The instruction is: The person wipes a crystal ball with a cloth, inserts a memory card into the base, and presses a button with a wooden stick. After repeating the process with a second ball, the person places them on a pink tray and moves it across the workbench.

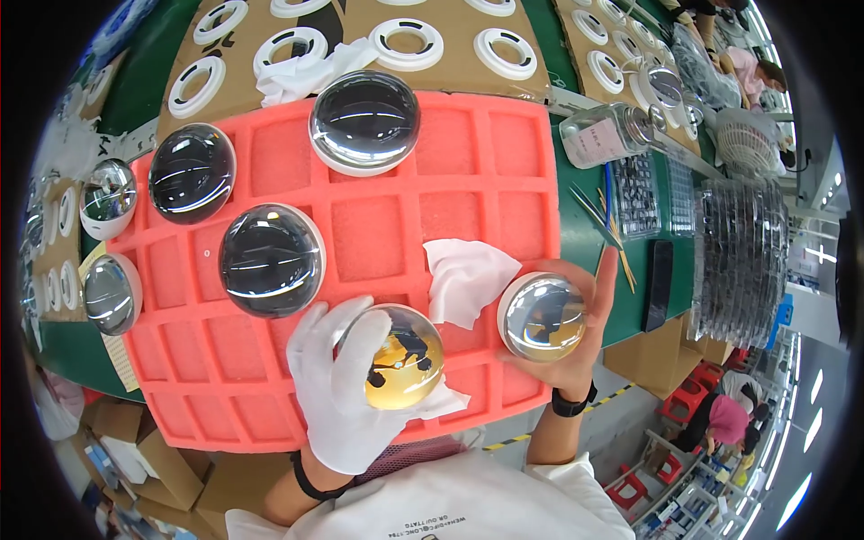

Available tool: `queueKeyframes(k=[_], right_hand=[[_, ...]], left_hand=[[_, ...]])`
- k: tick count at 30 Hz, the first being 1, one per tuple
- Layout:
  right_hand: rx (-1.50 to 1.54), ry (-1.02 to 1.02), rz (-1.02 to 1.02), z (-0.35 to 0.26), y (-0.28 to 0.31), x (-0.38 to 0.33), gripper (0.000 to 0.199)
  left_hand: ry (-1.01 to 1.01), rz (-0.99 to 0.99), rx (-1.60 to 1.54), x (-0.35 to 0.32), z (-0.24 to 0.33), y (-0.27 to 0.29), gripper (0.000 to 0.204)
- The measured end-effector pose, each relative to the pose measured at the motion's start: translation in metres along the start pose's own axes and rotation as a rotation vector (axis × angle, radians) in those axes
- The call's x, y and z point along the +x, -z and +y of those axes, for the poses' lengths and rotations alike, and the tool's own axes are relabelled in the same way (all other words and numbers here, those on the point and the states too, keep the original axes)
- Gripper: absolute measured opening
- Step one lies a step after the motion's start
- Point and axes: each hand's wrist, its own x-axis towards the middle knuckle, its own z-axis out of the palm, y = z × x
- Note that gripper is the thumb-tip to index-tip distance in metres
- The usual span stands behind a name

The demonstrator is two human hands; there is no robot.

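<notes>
Head view: red foam tray [468, 144] holds three domes [272, 259].

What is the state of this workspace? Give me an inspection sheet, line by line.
Surface: green table carrying a red foam tray with square pockets.
Job's things: gold-tinted dome lens in the gloved left hand; silvery dome lens in the bare right hand; white wipe between them.
Clutter: three dark domes on the tray, white rings on cardboard, a glass jar.
Hands: both hold lenses.
Cables: nothing seen.
Surroundings: stacked clear trays, cardboard boxes, other people at the right.
</notes>
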Motion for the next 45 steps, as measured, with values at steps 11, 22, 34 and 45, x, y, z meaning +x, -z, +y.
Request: queueKeyframes(k=[11, 22, 34, 45], right_hand=[[-0.050, 0.027, -0.020, -0.0019, 0.0010, 0.0008, 0.158], [0.027, 0.050, -0.049, -0.0063, -0.0007, 0.0065, 0.150], [-0.010, 0.048, -0.034, -0.0039, 0.0007, 0.0056, 0.150], [-0.059, 0.124, -0.048, -0.0043, 0.0022, 0.0062, 0.149]], left_hand=[[0.012, 0.054, -0.004, 0.0005, 0.0006, -0.0015, 0.081], [-0.019, 0.023, -0.027, 0.0003, -0.0022, -0.0005, 0.094], [0.005, 0.013, -0.016, -0.0003, -0.0019, -0.0007, 0.099], [0.003, 0.038, 0.092, 0.0014, 0.0005, -0.0033, 0.098]])
